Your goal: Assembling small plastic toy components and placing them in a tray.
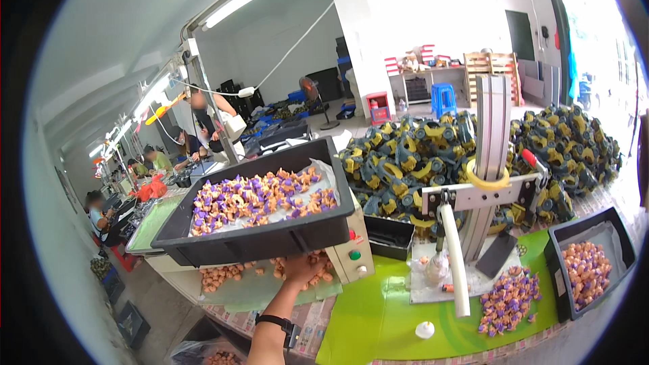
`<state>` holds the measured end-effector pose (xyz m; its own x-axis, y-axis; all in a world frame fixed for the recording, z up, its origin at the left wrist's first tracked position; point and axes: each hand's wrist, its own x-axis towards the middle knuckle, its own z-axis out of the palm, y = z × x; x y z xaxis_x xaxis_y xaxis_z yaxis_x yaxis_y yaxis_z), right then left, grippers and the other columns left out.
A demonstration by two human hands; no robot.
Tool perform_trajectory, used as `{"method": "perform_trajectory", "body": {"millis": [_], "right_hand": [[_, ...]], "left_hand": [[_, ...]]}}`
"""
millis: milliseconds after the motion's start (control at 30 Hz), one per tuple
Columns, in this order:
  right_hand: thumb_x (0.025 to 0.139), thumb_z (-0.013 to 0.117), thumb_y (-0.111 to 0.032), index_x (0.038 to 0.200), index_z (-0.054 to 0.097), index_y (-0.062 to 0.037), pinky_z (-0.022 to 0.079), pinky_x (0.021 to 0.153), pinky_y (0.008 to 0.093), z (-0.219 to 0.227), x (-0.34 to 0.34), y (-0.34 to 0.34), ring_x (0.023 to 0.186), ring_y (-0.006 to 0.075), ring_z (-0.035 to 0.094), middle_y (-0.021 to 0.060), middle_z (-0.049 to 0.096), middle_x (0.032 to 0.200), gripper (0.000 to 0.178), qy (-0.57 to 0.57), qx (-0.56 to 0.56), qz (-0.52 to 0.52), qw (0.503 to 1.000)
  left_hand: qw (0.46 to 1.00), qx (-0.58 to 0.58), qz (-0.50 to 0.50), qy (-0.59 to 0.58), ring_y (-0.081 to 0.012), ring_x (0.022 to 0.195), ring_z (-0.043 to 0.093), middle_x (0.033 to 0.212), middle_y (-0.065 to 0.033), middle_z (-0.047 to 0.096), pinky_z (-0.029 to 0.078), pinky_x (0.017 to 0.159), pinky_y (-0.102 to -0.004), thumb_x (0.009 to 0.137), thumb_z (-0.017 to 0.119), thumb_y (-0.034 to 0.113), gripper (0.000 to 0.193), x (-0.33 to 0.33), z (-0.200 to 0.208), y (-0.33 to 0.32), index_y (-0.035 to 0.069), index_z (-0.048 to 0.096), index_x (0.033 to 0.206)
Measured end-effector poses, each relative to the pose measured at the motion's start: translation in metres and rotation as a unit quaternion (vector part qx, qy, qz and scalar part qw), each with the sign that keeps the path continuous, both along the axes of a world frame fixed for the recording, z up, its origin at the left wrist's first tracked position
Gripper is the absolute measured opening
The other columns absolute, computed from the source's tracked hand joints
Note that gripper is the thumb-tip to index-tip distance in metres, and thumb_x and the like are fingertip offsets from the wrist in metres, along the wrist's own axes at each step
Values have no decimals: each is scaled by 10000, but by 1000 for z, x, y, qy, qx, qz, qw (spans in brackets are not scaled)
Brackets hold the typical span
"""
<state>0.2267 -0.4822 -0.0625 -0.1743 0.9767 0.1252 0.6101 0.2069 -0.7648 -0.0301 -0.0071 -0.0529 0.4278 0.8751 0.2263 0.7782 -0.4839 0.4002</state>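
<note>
My left hand (302,270), with a black band on its wrist, reaches under the front of a large black tray (260,247). It is among small peach-coloured figure parts (223,275) lying on the shelf below the tray. The fingers are partly lost among the parts, so their grip cannot be made out. Many peach-and-purple figure pieces (250,199) lie on a clear plastic sheet in the tray. My right hand is out of view. To the right, a pile of similar peach-and-purple pieces (508,301) lies on a green mat (385,324).
A metal stand (492,135) with a white tube (454,257) rises from the bench. A black bin (560,284) of pieces stands at right. Behind lies a heap of grey-and-yellow toy parts (405,162). A control box (353,253) adjoins the shelf. Several people sit far left.
</note>
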Motion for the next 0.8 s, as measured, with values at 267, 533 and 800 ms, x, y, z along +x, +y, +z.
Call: {"method": "perform_trajectory", "body": {"millis": [267,533,800], "right_hand": [[854,590,-114,1022,672,-49,517,734,428,-6,-7,-9,830,340,635,151,667,896,198,-6,55,6,998],[859,586,-123,1018,672,-36,516,732,431,-2,-9,-10,827,345,633,155,666,902,201,11,48,15,999],[866,577,-119,1021,675,-35,528,778,419,-2,-5,-10,899,345,641,161,675,973,202,-3,38,16,999]], "left_hand": [[947,314,62,37,-366,1133,501,1178,-77,576,372,929,-535,682,703,452,417,8,-19,-38,169,695,988],[957,250,80,-122,-331,1025,570,1131,-122,584,490,818,-445,661,738,322,287,3,-40,-58,111,722,855],[970,121,1,-212,-265,855,591,950,-104,593,501,729,-399,678,753,220,154,0,-36,-96,109,707,773]]}}
